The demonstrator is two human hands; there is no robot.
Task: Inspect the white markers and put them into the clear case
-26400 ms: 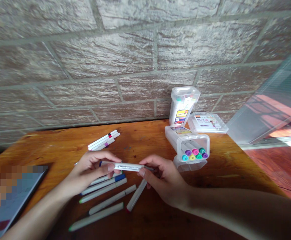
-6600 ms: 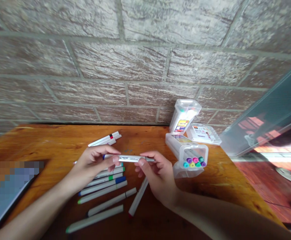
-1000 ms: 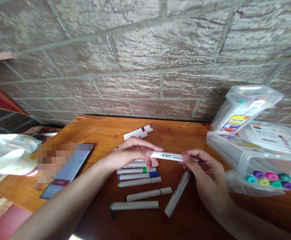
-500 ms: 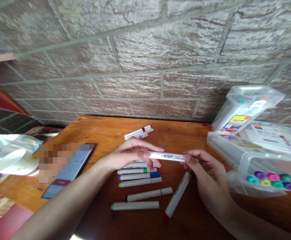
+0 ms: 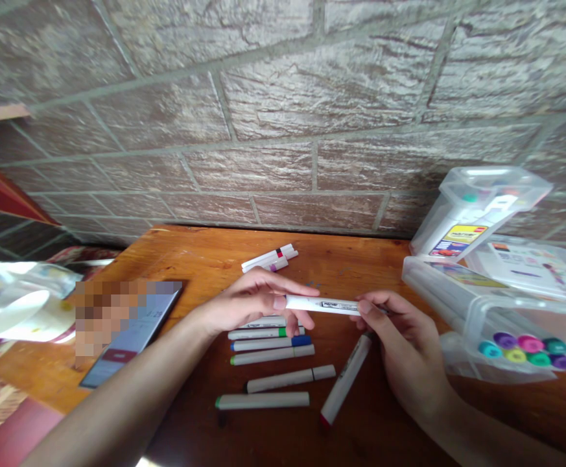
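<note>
Between fingers [image 5: 373, 316], a slim white marker [image 5: 319, 304]

Single head-worn view, looking forward and down over the table [image 5: 200, 259], facing the wall [image 5: 273, 110], left hand [image 5: 253, 301] and right hand [image 5: 404, 337] near, below centre, frame edges apparently stretched by the lens

A white marker [image 5: 322, 304] bears black lettering against an orange-brown, grained tabletop [image 5: 200, 259]; 7 caps [image 5: 530, 343] in turquoise, purple, yellow, pink and green brighten a clear case [image 5: 450, 301], a label [image 5: 459, 239] shows yellow and blue, and grey mortar lines [image 5: 315, 165] grid the mottled brown-and-grey wall [image 5: 273, 97].
</note>
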